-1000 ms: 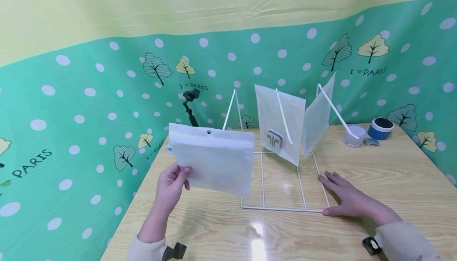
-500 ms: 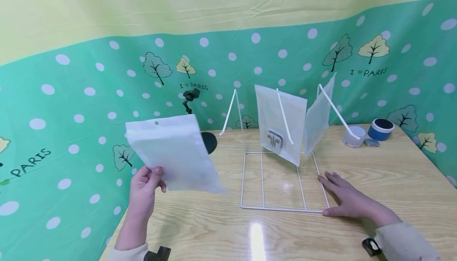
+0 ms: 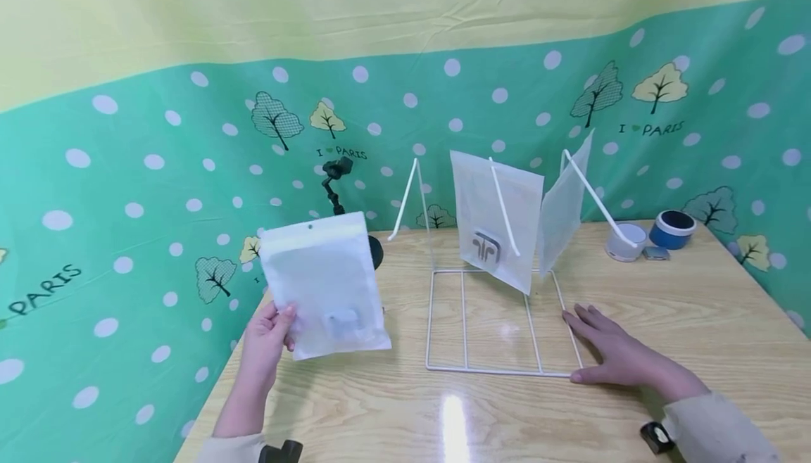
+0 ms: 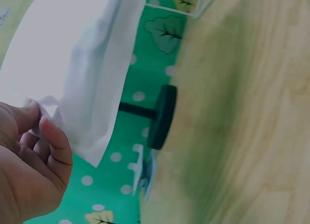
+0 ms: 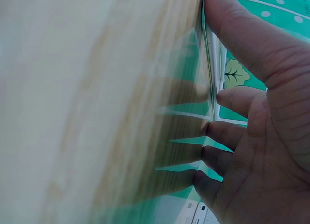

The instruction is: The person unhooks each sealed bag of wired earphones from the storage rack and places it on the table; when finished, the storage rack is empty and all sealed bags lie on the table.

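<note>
You are pinching the lower left corner of a white pouch (image 3: 323,283) with your left hand (image 3: 269,340), holding it upright above the worktop's (image 3: 665,308) left edge, while your right hand (image 3: 608,350) is lying flat with straight fingers against the front right corner of the wire rack (image 3: 500,322). Since you are gripping only one corner, the pouch is probably flexing, so keep its punched hole (image 3: 310,226) facing you. Two more pouches (image 3: 497,217) are hanging on the rack's middle and right prongs, and the left prong (image 3: 405,199) is standing bare.
</note>
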`<state>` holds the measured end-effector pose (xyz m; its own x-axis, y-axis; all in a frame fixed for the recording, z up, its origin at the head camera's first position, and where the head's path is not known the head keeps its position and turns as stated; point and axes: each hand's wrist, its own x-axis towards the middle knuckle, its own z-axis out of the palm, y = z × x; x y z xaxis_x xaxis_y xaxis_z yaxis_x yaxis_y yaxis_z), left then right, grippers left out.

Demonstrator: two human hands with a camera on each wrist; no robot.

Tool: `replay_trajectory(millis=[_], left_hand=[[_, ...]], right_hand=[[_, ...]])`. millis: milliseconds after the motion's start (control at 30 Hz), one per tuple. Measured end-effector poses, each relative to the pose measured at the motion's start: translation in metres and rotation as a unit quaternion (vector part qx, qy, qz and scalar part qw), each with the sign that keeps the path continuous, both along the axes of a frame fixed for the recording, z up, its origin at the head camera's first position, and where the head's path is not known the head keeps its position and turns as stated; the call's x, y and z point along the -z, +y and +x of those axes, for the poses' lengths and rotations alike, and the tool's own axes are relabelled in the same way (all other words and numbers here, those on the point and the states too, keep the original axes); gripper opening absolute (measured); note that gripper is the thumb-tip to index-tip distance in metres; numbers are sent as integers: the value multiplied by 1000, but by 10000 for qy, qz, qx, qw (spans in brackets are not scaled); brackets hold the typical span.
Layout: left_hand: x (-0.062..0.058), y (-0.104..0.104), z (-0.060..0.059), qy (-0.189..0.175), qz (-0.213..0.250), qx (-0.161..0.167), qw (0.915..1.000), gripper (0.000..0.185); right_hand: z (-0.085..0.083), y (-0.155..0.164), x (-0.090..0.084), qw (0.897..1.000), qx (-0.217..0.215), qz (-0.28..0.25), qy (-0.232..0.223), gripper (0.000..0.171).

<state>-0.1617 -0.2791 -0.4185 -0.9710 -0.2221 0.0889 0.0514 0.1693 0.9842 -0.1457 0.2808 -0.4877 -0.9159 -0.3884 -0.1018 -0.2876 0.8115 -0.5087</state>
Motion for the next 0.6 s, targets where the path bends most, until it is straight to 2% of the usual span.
replay_trajectory(millis=[133,233,400,600], left_hand=[[16,8,-10,-738,-593,195,9953,30],[24,13,-18,-1103,-780,394,9900,31],[35,18,-32,-1518,-1117,467,9810,34],[46,26,-44,-1804,-1819,422,9657,37]], right_hand=[[0,-1,0,10000,5,-41,39,105],[1,-1,0,10000,24,-48,40,106],[2,-2,1,10000,52,6,-20,107],[0,-2,1,10000,36,67,-41,106]])
